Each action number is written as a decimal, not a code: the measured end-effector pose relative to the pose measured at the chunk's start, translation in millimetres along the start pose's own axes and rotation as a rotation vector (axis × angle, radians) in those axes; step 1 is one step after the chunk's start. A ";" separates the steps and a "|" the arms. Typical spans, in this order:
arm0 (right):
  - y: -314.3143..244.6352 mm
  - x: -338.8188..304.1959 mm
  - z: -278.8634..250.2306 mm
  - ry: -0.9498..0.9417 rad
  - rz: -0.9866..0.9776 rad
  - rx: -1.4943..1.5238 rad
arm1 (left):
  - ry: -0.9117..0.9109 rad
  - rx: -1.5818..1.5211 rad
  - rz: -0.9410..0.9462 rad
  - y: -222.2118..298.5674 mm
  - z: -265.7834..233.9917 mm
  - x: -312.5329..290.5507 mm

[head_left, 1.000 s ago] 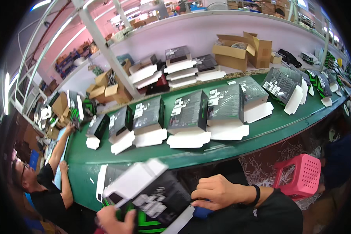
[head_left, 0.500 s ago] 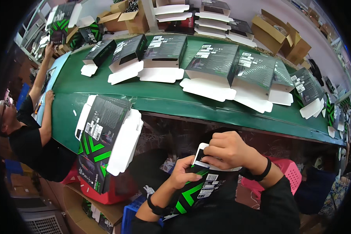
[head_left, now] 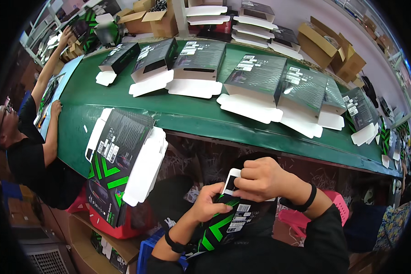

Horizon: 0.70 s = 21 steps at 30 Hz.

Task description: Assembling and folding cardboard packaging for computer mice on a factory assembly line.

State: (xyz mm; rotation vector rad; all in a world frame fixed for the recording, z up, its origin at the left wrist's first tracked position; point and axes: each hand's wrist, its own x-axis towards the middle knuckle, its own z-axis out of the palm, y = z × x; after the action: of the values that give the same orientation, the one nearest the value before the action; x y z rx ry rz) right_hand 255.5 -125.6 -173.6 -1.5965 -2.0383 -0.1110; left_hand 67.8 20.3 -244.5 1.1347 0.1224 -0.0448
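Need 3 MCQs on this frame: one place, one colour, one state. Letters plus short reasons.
1. Where is the box that the hands work on?
A. on the green table
B. in the person's lap, below the table edge
C. on the pink stool

2. What colour are the box's chevron stripes?
A. red
B. green
C. blue

3. How do the flaps of the boxes on the green table stand?
A. open
B. taped shut
C. torn off

Key: 1 B, the left hand and right hand grip it below the edge. 2 B, green on black. 3 A, white flaps of the row of boxes lie spread out.

Black box [head_left: 228, 223] – green chevron stripes; green table [head_left: 187, 114]; pink stool [head_left: 340, 214].
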 end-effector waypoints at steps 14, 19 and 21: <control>0.0 -22.7 -4.3 0.395 0.272 0.148 | 0.308 -0.524 0.122 -28.3 -71.1 -4.9; -4.2 -58.4 49.4 0.639 0.653 0.354 | -0.045 -1.062 -0.124 -87.8 -86.6 16.1; -8.4 -34.2 61.5 0.597 0.612 0.298 | -0.235 -1.367 0.272 -134.1 -44.1 30.2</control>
State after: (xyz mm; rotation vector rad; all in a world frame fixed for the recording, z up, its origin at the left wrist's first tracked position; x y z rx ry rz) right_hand 230.6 -134.4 -239.4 -1.6637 -1.0212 -0.0439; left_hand 81.3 4.4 -387.4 -0.2316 -0.2026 0.1356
